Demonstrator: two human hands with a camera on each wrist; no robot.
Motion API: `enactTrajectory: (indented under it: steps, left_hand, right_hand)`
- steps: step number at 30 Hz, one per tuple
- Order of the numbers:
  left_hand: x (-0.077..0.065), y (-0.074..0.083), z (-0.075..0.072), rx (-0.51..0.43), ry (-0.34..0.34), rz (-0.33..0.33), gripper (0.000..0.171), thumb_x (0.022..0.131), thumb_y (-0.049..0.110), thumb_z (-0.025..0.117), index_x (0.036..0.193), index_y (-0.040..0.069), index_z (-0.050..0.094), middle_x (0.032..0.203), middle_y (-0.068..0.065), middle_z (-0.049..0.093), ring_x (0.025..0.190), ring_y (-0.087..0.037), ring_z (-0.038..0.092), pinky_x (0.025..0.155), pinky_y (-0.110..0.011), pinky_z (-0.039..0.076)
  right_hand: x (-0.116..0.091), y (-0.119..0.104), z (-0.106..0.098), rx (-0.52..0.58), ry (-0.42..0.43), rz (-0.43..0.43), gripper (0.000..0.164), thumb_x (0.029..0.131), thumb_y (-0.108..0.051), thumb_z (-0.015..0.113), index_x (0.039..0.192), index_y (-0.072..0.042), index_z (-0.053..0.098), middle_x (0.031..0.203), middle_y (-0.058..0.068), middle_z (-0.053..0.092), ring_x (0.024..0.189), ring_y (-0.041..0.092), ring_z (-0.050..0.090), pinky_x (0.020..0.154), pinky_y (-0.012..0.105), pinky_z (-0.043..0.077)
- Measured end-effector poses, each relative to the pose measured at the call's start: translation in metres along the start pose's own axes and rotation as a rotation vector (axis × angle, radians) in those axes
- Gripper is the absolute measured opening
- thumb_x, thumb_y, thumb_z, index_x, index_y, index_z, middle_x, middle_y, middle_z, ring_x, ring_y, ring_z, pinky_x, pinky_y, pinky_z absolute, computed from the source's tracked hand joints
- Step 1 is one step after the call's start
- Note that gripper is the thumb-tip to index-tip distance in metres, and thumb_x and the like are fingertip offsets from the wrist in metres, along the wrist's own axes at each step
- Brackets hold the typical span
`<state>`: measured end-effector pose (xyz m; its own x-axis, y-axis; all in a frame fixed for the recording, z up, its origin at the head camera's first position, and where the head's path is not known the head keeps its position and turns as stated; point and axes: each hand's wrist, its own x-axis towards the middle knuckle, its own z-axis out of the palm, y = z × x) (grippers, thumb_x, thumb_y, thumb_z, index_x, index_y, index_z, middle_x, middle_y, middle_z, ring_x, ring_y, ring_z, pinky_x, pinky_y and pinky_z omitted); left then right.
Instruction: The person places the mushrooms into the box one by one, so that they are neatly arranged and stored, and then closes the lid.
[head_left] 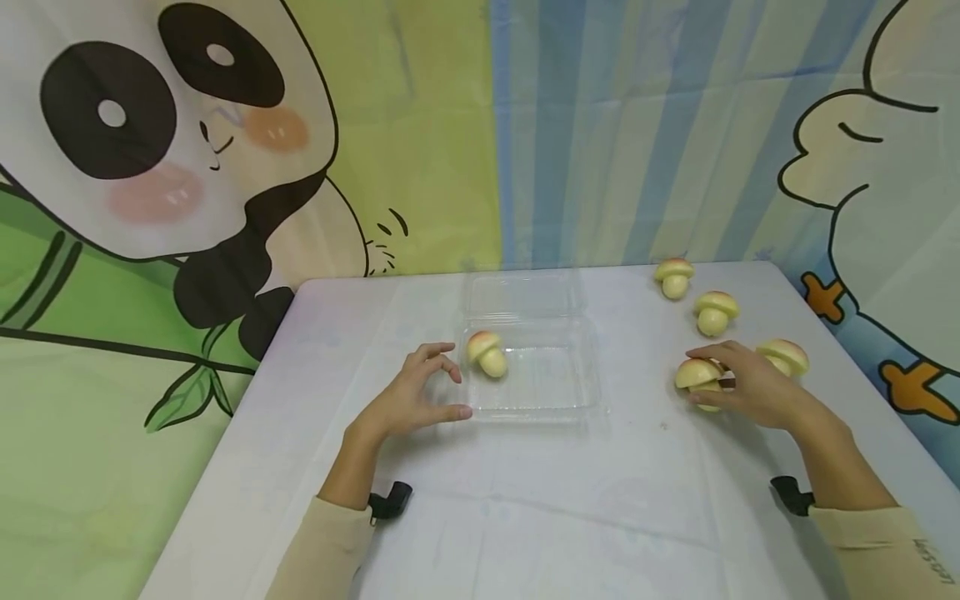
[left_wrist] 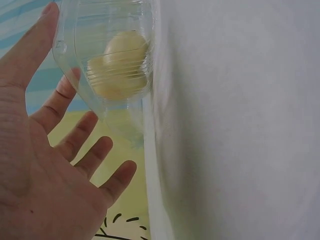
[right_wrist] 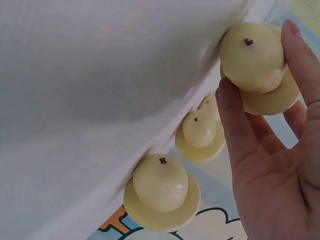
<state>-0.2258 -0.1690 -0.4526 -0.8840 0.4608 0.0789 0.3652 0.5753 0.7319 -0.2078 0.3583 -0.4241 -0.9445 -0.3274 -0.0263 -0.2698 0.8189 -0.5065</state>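
A clear plastic clamshell box (head_left: 536, 408) lies with its lid folded back on the table, one toy mushroom (head_left: 487, 354) inside at its left. My left hand (head_left: 416, 392) is at the box's left side, fingers spread and loosely bent, thumb near the front corner; in the left wrist view the fingertips (left_wrist: 70, 82) are close to the clear wall, and contact is hard to tell. At the right, my right hand (head_left: 750, 387) holds another toy mushroom (right_wrist: 255, 60) between thumb and fingers, cream-coloured with a reddish cap top. That mushroom is at or just above the tabletop.
More toy mushrooms stand on the right of the white table (head_left: 562, 517): one at the back (head_left: 674, 277), one before it (head_left: 716, 312), and one behind my right hand (head_left: 783, 357). A printed cloth with a panda (head_left: 225, 125) hangs behind the table.
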Motion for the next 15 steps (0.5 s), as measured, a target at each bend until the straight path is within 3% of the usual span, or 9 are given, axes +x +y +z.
enactTrajectory:
  steps: [8, 10, 15]
  left_hand:
    - [-0.0032, -0.0019, 0.0005, 0.002, 0.012, -0.017, 0.057, 0.076, 0.059, 0.086, 0.11, 0.02, 0.063, 0.162, 0.004, 0.032, 0.15, -0.031, 0.026, 0.111, -0.066, 0.034]
    - [-0.0028, -0.0026, 0.0008, 0.001, 0.016, -0.011, 0.057, 0.076, 0.06, 0.086, 0.109, 0.02, 0.063, 0.161, 0.002, 0.033, 0.15, -0.03, 0.026, 0.111, -0.066, 0.034]
    - [-0.0011, -0.0021, 0.0009, 0.007, 0.018, 0.014, 0.056, 0.077, 0.061, 0.084, 0.11, 0.02, 0.063, 0.162, 0.0, 0.034, 0.15, -0.029, 0.026, 0.111, -0.066, 0.034]
  right_hand:
    - [0.0048, -0.0021, 0.0047, 0.053, 0.027, -0.069, 0.061, 0.097, -0.026, 0.075, 0.145, 0.001, 0.05, 0.138, 0.021, 0.053, 0.117, 0.038, 0.055, 0.089, 0.051, 0.056]
    - [0.0044, -0.003, 0.0061, 0.077, 0.031, -0.074, 0.059, 0.098, -0.026, 0.072, 0.147, -0.001, 0.049, 0.139, 0.019, 0.054, 0.119, 0.035, 0.056, 0.089, 0.042, 0.057]
    - [0.0066, -0.0066, 0.0072, 0.116, 0.071, -0.114, 0.055, 0.1, -0.025, 0.07, 0.147, -0.006, 0.051, 0.137, 0.012, 0.057, 0.118, 0.002, 0.051, 0.088, 0.019, 0.052]
